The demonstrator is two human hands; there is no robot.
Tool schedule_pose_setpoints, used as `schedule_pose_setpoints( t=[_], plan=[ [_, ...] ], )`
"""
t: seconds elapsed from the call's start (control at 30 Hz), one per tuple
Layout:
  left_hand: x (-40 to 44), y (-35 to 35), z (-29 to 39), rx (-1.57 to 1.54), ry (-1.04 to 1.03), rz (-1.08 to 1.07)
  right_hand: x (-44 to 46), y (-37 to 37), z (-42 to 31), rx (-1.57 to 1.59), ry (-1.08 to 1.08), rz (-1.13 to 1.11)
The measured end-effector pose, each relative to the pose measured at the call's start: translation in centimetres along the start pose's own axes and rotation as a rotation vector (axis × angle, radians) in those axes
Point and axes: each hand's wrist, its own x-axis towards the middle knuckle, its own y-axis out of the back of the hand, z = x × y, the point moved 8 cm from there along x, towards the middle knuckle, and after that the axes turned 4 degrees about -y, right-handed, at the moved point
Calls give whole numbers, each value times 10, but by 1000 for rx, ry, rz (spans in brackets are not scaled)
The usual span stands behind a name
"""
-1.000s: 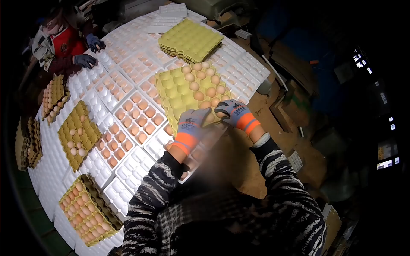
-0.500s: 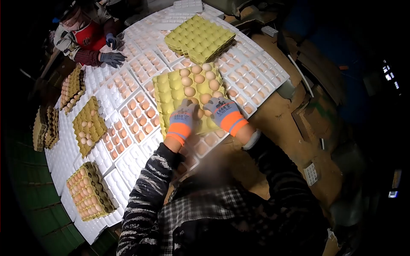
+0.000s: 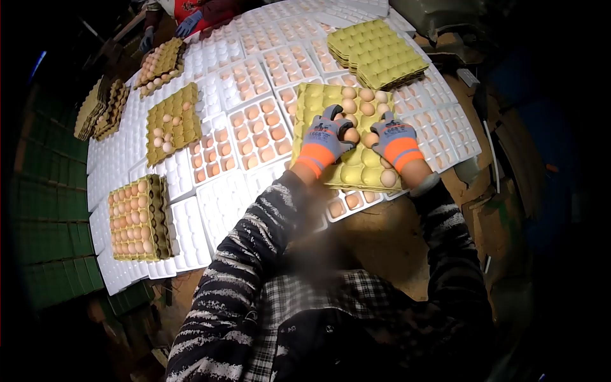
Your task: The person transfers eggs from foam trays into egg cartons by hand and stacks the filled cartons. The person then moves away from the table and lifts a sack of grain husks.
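A yellow-green egg tray (image 3: 310, 99) lies in front of me on top of white trays, with brown eggs in part of its cups, mostly toward the right. My left hand (image 3: 326, 136), in a grey and orange glove, is over the tray's middle, its fingers curled round an egg (image 3: 351, 135). Close on its right, my right hand (image 3: 396, 137) wears a matching glove and has thumb and fingers bent about another egg (image 3: 370, 140). Below the right hand, a pale egg (image 3: 388, 177) sits near the tray's lower right corner. The palms are hidden.
White trays (image 3: 259, 130) filled with eggs cover much of the table. A stack of yellow-green trays (image 3: 379, 54) stands at the back right. On the left are a part-filled tray (image 3: 175, 121) and a full egg stack (image 3: 130, 216). A co-worker's gloved hand (image 3: 189, 24) shows at the top.
The view has swung, shifting the table rightward and the co-worker mostly out of frame. My hands have moved up the tray, and both are now closed about eggs near its middle.
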Motion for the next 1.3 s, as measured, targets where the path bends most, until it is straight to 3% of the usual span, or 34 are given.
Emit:
schedule_pose_setpoints(
  t=[0.03, 0.1, 0.13, 0.17, 0.2, 0.23, 0.3, 0.37, 0.43, 0.53, 0.63, 0.67, 0.77, 0.8, 0.9, 1.0, 1.03, 1.1, 1.17, 1.2, 1.23, 1.3],
  plan=[
    [-16, 16, -5, -141, -91, 162, -4, 6, 3, 55, -18, -22],
    [-56, 52, -29, -518, -81, 273, -30, 38, 1, 317, -60, 104],
    [-80, 65, -52, -606, -24, 331, -41, 46, -11, 489, 17, 175],
    [-105, 79, -81, -529, 15, 368, -52, 56, -33, 586, 102, 223],
    [-130, 85, -112, -670, 87, 390, -63, 67, -63, 684, 181, 276],
    [-156, 89, -148, -543, 124, 419, -72, 66, -96, 728, 245, 302],
    [-202, 90, -194, -523, 237, 355, -79, 54, -179, 561, 350, 79],
    [-236, 93, -195, -435, 266, 264, -82, 29, -245, 310, 412, -38],
    [-258, 84, -188, -309, 265, 193, -70, -6, -286, 216, 445, -72],
    [-285, 71, -195, -398, 324, 246, -53, -37, -324, -22, 452, -228],
    [-298, 78, -226, -428, 400, 404, -48, -73, -347, -120, 506, -286],
    [-299, 77, -239, -403, 420, 388, -47, -85, -343, -94, 456, -427],
    [-285, 79, -243, -80, 383, 160, -33, -72, -344, 154, 383, -153],
    [-278, 68, -246, 12, 374, -20, -32, -65, -346, 174, 380, -153],
    [-265, 73, -249, -46, 358, -22, -19, -83, -354, 175, 413, -218],
    [-247, 87, -243, -233, 222, 178, -7, -66, -338, 237, 304, -100],
    [-240, 82, -241, -213, 290, 16, -3, -70, -331, 244, 262, -54],
    [-236, 80, -243, -75, 315, -62, -5, -88, -325, 216, 283, 20],
    [-236, 101, -250, -144, 256, 161, -8, -111, -319, 189, 301, 116],
    [-242, 92, -279, -284, 208, 375, -13, -101, -319, 216, 293, 19],
    [-244, 100, -282, -310, 207, 443, -22, -88, -321, 316, 330, 47],
    [-245, 84, -289, -7, 104, 355, -43, -63, -318, 505, 384, 116]
  ],
)
